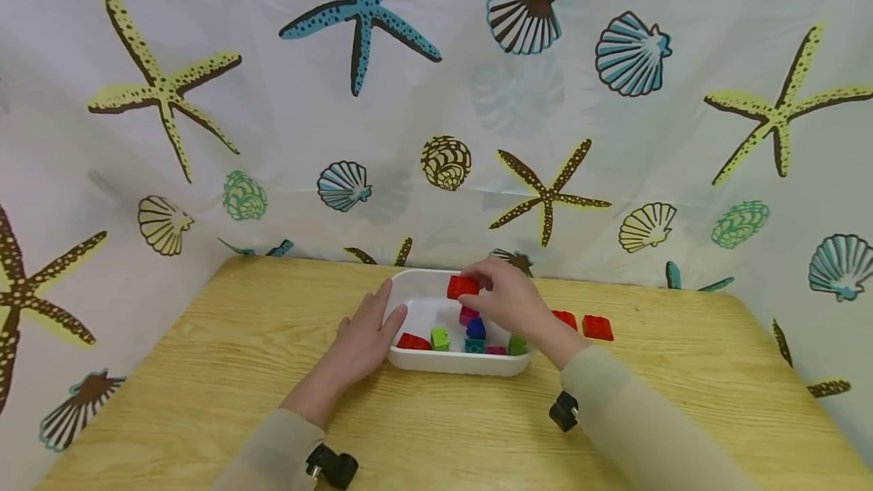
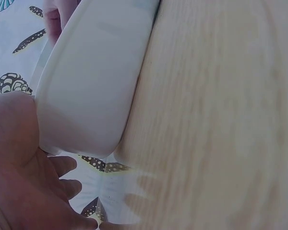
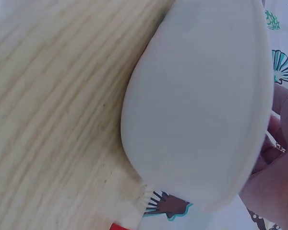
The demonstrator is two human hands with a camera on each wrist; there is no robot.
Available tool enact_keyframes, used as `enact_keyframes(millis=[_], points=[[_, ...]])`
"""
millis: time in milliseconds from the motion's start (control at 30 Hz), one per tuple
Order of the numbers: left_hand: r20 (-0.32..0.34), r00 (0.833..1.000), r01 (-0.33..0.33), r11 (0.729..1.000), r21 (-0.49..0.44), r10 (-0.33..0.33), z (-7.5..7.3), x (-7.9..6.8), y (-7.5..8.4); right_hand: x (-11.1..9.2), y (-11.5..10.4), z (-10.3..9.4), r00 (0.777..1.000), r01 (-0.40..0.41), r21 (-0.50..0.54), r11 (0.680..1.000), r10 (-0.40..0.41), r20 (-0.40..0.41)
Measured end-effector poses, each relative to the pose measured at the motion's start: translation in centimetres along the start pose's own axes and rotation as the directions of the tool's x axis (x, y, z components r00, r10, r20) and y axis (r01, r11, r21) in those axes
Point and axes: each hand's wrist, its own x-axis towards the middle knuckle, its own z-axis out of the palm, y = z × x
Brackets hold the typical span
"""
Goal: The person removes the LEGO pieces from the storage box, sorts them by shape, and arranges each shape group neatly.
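Observation:
A white tray (image 1: 458,362) with rounded corners stands on the wooden table and holds several toy bricks. Above its far side my right hand (image 1: 505,298) pinches a red toy brick (image 1: 461,287) between thumb and fingers. My left hand (image 1: 364,336) rests against the tray's left end, fingers extended along the rim. Inside lie a red brick (image 1: 413,342), a lime green brick (image 1: 439,339), a blue brick (image 1: 476,328), a teal brick (image 1: 474,345) and a green brick (image 1: 517,345), plus pink ones. In the right wrist view the tray wall hides the pinched brick.
To the right of the tray two more red bricks lie on the table (image 1: 668,385), one of them (image 1: 597,327) in full view and the other partly behind my right wrist. A white curtain (image 1: 409,226) printed with starfish and shells hangs behind and at both sides.

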Motion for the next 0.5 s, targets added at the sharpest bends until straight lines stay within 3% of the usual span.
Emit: enact_keyframes(millis=[233,500], points=[[0.006,1.0,-0.001,1.0,-0.007,0.001,0.0,0.1,-0.1,-1.8,0.8,-2.0,1.0,0.026,0.066,0.997,-0.025,-0.018],[0.001,1.0,-0.006,1.0,-0.004,0.006,-0.1,0.1,-0.1,-4.1,2.7,-4.7,0.998,-0.002,0.117,0.993,0.008,-0.055]])
